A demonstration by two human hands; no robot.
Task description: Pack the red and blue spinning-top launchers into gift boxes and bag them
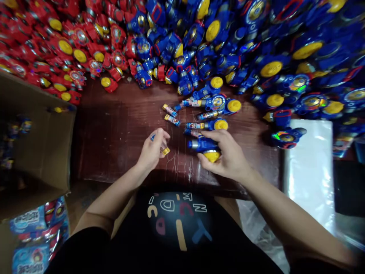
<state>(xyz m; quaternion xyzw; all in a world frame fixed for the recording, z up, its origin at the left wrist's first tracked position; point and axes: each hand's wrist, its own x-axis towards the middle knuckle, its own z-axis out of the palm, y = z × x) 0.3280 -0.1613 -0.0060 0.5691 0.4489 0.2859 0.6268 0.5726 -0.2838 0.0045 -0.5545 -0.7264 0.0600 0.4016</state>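
My left hand [154,147] pinches a small labelled tube [165,150] with a yellow end, above the dark red table [114,125]. To its right, my right hand [225,154] is closed round a blue toy [203,144] with a yellow disc and a silver tip pointing left. Two loose tubes, one of them a yellow-ended tube [172,120], lie just beyond my hands. Another blue toy [221,124] lies behind my right hand, with a labelled tube [195,125] at its left end. The palm sides of both hands are hidden.
Red toys [80,38] are heaped at the back left, blue toys [199,49] at the back and right. An open cardboard box [61,140] stands at the left. Clear plastic bags [309,171] lie at the right. Packaged toys [31,258] show at the lower left.
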